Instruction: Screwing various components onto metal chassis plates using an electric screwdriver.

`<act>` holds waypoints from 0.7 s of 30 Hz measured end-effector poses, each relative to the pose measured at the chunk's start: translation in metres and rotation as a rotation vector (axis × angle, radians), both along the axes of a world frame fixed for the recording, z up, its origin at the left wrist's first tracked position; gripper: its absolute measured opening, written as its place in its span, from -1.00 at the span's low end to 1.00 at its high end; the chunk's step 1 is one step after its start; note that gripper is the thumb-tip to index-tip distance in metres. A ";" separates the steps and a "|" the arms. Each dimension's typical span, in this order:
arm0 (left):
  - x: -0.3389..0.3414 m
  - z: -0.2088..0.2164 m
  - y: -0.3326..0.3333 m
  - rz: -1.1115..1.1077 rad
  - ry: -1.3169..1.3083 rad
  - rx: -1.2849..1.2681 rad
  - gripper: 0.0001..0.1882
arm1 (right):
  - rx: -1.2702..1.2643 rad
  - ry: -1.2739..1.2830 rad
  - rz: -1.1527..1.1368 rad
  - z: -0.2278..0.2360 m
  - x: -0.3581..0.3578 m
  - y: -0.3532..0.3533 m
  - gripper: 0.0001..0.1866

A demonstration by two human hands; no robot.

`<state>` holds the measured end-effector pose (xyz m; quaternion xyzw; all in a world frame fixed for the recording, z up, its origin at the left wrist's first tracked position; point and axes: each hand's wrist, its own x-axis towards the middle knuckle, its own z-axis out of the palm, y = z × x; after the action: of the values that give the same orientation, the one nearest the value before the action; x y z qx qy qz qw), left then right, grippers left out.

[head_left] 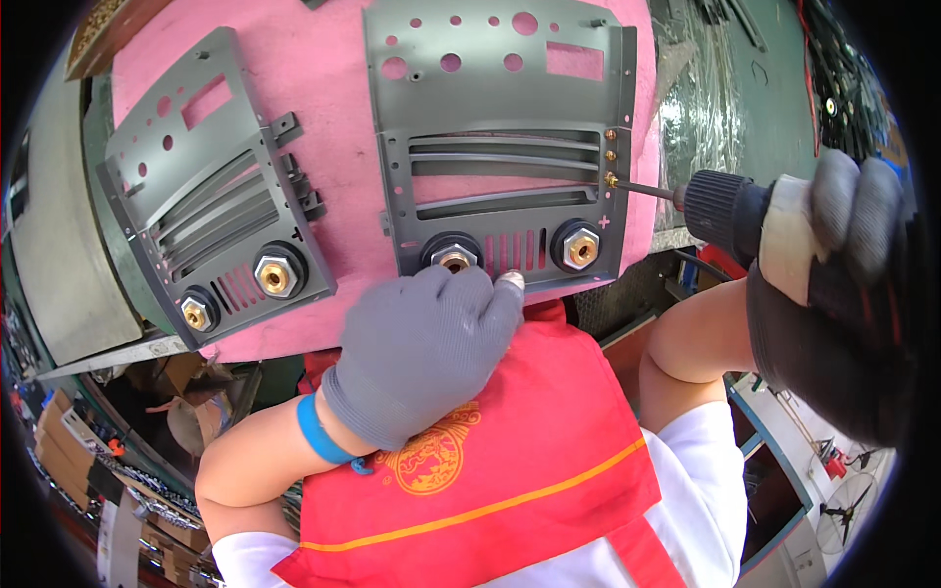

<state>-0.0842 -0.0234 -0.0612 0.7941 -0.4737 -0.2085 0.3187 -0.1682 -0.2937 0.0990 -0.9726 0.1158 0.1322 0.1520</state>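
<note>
A dark grey sheet-metal panel [490,98] with round holes, a rectangular cutout and slots lies in front of me. My left hand [421,343], in a grey knit glove, has its fingers curled at the panel's lower edge, beside the left brass connector [453,259]. That connector is partly covered by the hand. My right hand [853,216], also gloved, is closed around a black power screwdriver [723,211]. The long bit [642,188] reaches a brass screw [611,180] on the panel's right edge. Two more brass screws sit above it, and another connector [580,247] is at lower right.
A second similar panel [211,167] with two brass connectors lies tilted at the left. Both rest on a pink mat [304,59]. Clear plastic wrap [701,88] and cables [848,59] lie at the far right. A box of small parts [98,34] stands at the far left.
</note>
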 end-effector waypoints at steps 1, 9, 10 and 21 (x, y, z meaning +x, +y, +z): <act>-0.005 -0.005 0.004 -0.019 -0.200 0.004 -0.67 | -0.002 0.007 0.002 0.001 0.000 0.001 -0.22; -0.017 -0.012 0.003 0.110 -0.253 -0.082 -0.67 | 0.018 0.035 -0.032 -0.031 0.034 0.031 -0.21; -0.017 -0.012 0.003 0.136 -0.240 -0.087 -0.66 | 0.022 0.037 -0.032 -0.010 -0.006 0.002 -0.21; -0.016 -0.009 0.005 0.090 -0.224 -0.048 -0.65 | 0.048 0.073 -0.015 0.008 -0.036 -0.036 -0.21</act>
<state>-0.1007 -0.0182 -0.0705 0.8250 -0.4751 -0.0926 0.2918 -0.2043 -0.3294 0.1067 -0.9623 0.1254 0.1694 0.1719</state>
